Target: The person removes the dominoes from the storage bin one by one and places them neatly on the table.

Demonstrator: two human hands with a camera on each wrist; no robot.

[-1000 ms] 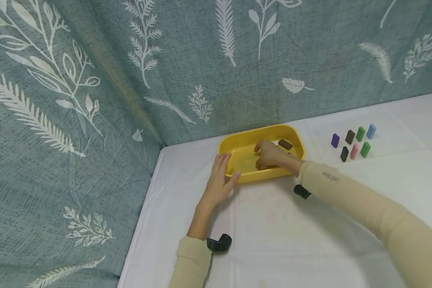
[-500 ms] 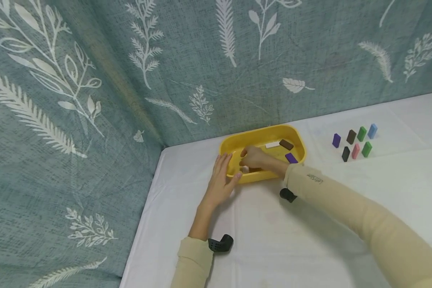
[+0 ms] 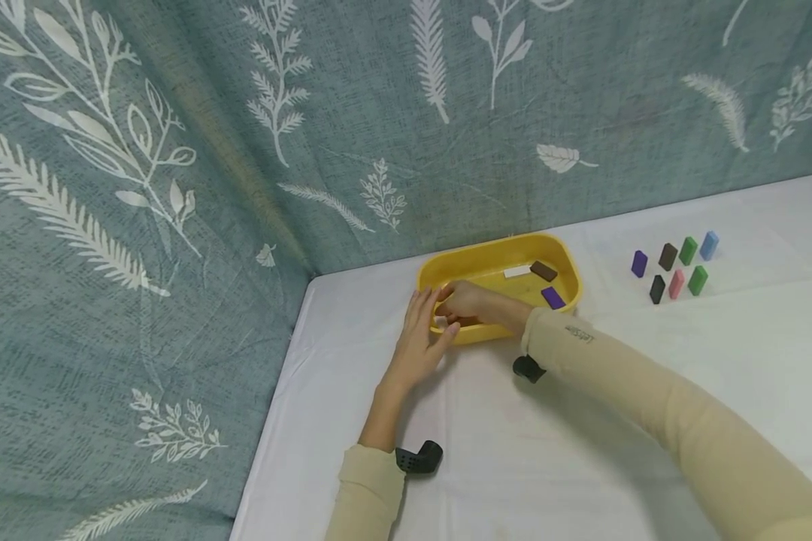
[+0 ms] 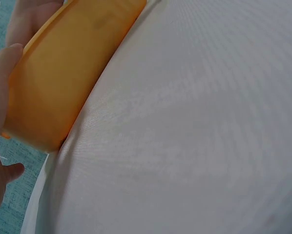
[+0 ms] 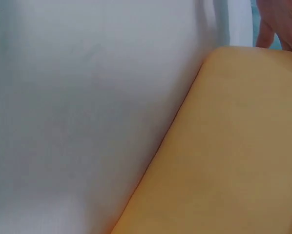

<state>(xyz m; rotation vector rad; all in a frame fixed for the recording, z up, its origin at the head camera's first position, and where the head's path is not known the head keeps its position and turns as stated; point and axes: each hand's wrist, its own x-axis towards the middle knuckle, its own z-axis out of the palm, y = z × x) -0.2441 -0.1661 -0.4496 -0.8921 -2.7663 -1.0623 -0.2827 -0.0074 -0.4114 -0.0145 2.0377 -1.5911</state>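
A yellow plastic tray [image 3: 490, 259] stands on the white cloth. My left hand [image 3: 413, 353] rests at its left end, fingers straight along the rim and thumb at the near corner. My right hand [image 3: 470, 300] reaches down inside the tray's left part, fingers bent, close to the left fingers. A small white piece [image 3: 440, 321] shows at its fingertips; whether they pinch it is hidden. Farther right in the tray lie a white block [image 3: 517, 271], a dark brown block [image 3: 543, 271] and a purple block [image 3: 552, 297]. In the left wrist view the left thumb touches the tray wall [image 4: 63, 73].
Right of the tray, several small blocks stand upright in two rows, among them a purple block [image 3: 639, 264], a pink block [image 3: 677, 284] and a light blue block [image 3: 709, 246]. A green patterned curtain [image 3: 379, 113] hangs behind and at the left.
My right hand has moved left inside the tray, and the small white piece has shifted left with it. The white and purple blocks at the right have come into sight. My left hand stays put.
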